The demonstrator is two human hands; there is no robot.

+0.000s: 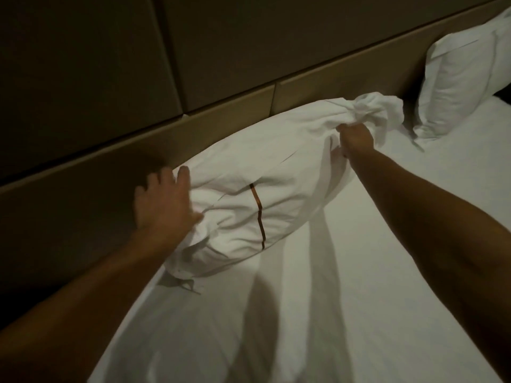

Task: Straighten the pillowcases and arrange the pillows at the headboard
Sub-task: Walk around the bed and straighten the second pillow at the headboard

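A white pillow [276, 172] with a thin brown stripe lies slanted on the bed, close against the padded headboard [210, 78]. Its pillowcase is wrinkled, with loose fabric bunched at the far right end. My left hand [163, 200] rests on the pillow's near left end, fingers spread over the cloth and the thumb pressed into it. My right hand [356, 139] is closed on the bunched pillowcase fabric at the far end. A second white pillow [464, 78] leans upright against the headboard at the far right.
A white bed sheet [345, 299] covers the mattress in the lower right, with shadows of my arms across it. The brown panelled headboard runs diagonally from lower left to upper right. The room is dim.
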